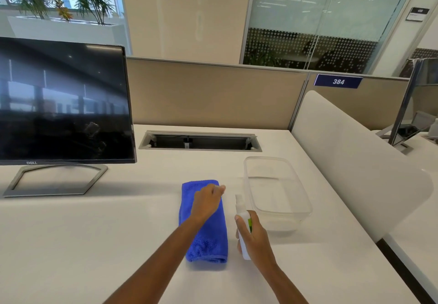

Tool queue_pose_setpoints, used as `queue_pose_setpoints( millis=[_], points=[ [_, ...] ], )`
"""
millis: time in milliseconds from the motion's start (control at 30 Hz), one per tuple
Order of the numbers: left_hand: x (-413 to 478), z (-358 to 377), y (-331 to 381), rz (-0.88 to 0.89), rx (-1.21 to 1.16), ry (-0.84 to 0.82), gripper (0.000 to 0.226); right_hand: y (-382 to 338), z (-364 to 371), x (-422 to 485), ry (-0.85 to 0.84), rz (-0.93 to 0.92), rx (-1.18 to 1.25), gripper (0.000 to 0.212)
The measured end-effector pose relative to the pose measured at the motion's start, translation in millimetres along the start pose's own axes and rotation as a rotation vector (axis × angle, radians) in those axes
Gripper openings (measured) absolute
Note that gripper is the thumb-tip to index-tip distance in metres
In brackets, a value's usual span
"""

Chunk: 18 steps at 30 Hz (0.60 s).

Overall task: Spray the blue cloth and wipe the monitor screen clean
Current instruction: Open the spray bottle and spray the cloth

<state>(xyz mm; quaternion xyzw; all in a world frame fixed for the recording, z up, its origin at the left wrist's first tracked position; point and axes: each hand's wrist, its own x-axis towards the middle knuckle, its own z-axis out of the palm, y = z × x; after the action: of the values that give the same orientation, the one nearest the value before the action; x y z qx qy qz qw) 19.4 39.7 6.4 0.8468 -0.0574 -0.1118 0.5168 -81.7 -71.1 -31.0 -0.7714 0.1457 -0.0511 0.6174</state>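
A folded blue cloth (208, 244) lies on the white desk (94, 244), in front of me. My left hand (206, 203) hovers over the cloth's far half, fingers pinched on what looks like a small clear cap (223, 188). Just right of the cloth, my right hand (254, 235) grips a white spray bottle (241, 211) with a green label, upright and leaning slightly, its nozzle bare. The black Dell monitor (61, 104) stands at the far left on a grey stand, its screen dark with smudges near the lower right.
A clear plastic tub (305, 206) sits right of the bottle. A cable slot (200, 140) is sunk in the desk behind. Beige partition panels (208, 95) close the back; a white curved divider (355, 166) bounds the right side.
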Motion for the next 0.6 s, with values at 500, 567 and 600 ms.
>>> queue_pose_setpoints(
  millis=[500, 567, 600],
  points=[
    [-10, 66, -21, 0.404, 1.019, -0.087, 0.023, -27, -26, -12, -0.022, 0.081, 0.325, 0.023],
    [-10, 68, -19, 0.416, 1.030, -0.110, 0.023, -25, -28, -12, -0.022, 0.095, 0.362, 0.024],
    [-9, 68, -19, 0.415, 1.033, -0.122, 0.024, -24, -29, -12, -0.025, 0.100, 0.374, 0.024]
  ],
)
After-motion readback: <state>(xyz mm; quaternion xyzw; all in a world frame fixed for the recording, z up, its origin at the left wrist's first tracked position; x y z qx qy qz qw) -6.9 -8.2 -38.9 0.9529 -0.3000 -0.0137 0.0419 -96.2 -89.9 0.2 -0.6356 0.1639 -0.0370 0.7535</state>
